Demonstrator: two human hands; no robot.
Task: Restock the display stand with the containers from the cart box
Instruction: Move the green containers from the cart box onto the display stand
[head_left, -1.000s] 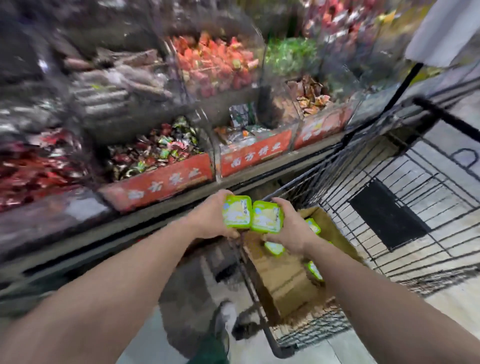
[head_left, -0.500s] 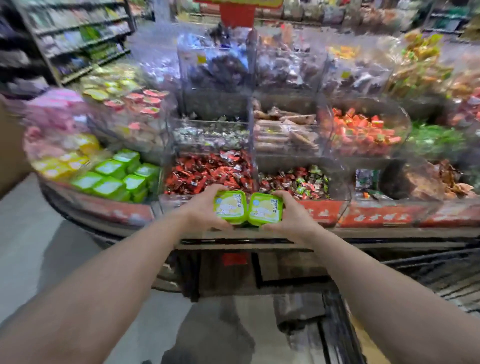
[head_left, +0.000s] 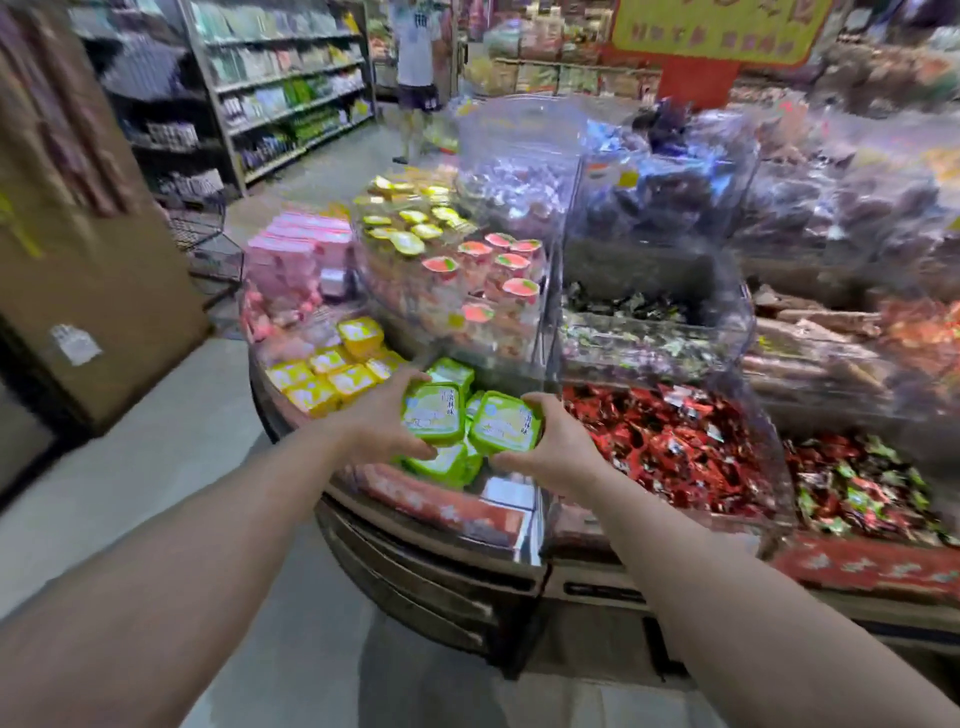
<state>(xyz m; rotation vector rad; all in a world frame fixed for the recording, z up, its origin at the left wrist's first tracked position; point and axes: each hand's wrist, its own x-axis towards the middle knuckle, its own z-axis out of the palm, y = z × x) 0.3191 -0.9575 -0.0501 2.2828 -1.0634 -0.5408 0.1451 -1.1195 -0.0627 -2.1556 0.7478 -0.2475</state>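
Note:
My left hand (head_left: 382, 423) grips a green square container (head_left: 434, 414) with a pale printed lid. My right hand (head_left: 558, 447) grips a second green container (head_left: 506, 428) beside it. Both are held just above the green section of the display stand (head_left: 441, 506), where several more green containers (head_left: 451, 373) lie stacked. The two held containers sit close together, lids tilted towards me. The cart and its box are out of view.
Yellow containers (head_left: 332, 376) fill the section to the left, pink packs (head_left: 301, 260) behind them. Clear bins of red-wrapped sweets (head_left: 670, 447) stand to the right, cups (head_left: 493, 270) on the tier above. A cardboard box (head_left: 88, 270) stands left. A person (head_left: 415, 67) stands in the far aisle.
I have turned left from the cart to the stand's rounded end. Both hands carried the two green containers leftward and now hold them over the green section.

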